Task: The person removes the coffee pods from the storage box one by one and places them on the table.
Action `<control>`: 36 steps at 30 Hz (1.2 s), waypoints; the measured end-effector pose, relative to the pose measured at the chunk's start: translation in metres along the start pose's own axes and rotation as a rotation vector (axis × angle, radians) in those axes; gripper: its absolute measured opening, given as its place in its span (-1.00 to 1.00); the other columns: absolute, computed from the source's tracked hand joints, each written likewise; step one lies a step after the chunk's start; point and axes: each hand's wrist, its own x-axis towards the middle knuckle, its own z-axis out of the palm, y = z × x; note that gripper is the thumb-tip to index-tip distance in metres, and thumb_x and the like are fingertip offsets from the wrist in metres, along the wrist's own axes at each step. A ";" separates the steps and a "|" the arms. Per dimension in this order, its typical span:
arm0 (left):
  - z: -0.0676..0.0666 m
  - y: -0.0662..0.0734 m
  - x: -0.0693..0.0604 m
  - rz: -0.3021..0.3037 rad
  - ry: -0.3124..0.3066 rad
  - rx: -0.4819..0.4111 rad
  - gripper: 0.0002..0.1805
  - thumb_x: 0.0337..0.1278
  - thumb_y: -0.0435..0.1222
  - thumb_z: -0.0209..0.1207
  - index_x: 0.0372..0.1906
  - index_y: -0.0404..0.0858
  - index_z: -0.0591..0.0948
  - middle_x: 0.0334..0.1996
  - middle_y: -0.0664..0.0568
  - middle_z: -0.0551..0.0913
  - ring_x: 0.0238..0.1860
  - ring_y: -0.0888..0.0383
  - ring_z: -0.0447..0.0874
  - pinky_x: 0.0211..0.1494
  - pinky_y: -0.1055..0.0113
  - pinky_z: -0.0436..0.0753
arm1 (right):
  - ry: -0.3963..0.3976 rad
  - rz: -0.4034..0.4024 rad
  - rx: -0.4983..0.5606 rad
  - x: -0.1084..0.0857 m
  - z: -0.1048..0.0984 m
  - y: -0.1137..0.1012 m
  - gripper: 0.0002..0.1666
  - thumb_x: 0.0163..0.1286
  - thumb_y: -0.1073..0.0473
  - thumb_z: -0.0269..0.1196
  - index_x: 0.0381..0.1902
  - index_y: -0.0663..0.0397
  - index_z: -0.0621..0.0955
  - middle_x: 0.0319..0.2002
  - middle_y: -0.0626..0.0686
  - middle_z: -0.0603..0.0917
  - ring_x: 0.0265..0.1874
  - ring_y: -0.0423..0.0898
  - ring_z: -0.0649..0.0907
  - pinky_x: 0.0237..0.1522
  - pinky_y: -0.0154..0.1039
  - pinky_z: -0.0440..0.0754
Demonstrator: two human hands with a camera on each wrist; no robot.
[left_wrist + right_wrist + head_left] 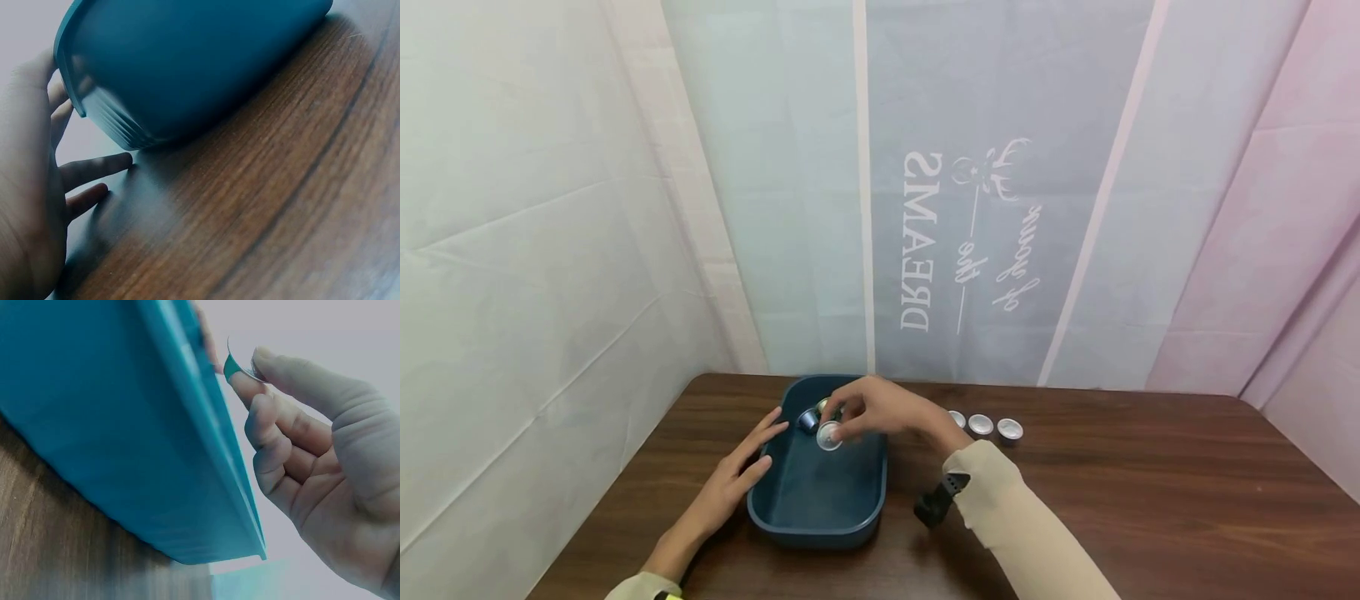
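A deep blue bin (820, 529) stands on the table. Over its inside, the right hand (880, 407) pinches a small capsule (830, 436) with a silvery lid between thumb and fingers; in the right wrist view the capsule (232, 367) shows a green side. Further capsules, one of them blue (808, 420), lie at the bin's far end, partly hidden by the right hand. The left hand (727, 483) rests with spread, fairly straight fingers at the bin's left rim; the left wrist view shows that hand (37, 175) beside the bin's wall (175, 62).
Right of the bin, several silver-lidded capsules (981, 425) stand in a row on the brown wooden table (1135, 483), near its back edge. A printed cloth (992, 250) hangs behind the table. A black device (934, 505) is strapped to the right wrist.
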 end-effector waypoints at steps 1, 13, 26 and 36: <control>0.000 0.000 0.000 0.002 0.000 0.004 -0.48 0.43 -0.41 -0.13 0.44 -0.14 0.25 0.50 0.05 0.00 0.47 0.16 -0.08 0.33 -0.06 0.16 | 0.012 0.006 0.004 -0.003 -0.001 0.000 -0.78 0.28 0.10 0.33 -0.10 -0.19 0.67 -0.43 -0.11 0.72 -0.46 0.03 0.68 -0.30 0.04 0.63; 0.000 -0.004 -0.001 0.025 -0.001 0.021 -0.47 0.43 -0.43 -0.13 0.45 -0.17 0.23 0.50 0.02 -0.02 0.47 0.07 -0.08 0.31 0.27 0.21 | 0.194 0.058 0.053 -0.032 -0.017 0.001 -0.77 0.23 -0.02 0.37 -0.13 -0.27 0.68 -0.46 0.00 0.73 -0.53 -0.02 0.67 -0.46 -0.03 0.56; 0.003 0.000 -0.002 0.007 0.010 -0.029 -0.49 0.44 -0.38 -0.12 0.44 -0.16 0.25 0.51 0.05 -0.03 0.46 0.27 -0.12 0.19 -0.42 0.07 | 0.320 0.093 0.115 -0.067 -0.028 0.007 -0.72 0.21 0.06 0.39 -0.10 -0.09 0.69 -0.47 0.04 0.72 -0.48 0.12 0.69 -0.37 0.22 0.58; 0.009 -0.003 -0.009 0.014 0.029 -0.012 -0.48 0.44 -0.37 -0.12 0.44 -0.14 0.25 0.51 0.01 -0.03 0.46 0.24 -0.12 0.19 -0.42 0.06 | 0.412 0.189 0.074 -0.097 -0.024 0.012 -0.68 0.18 0.02 0.41 -0.09 -0.12 0.68 -0.43 0.09 0.73 -0.51 0.07 0.66 -0.66 -0.13 0.52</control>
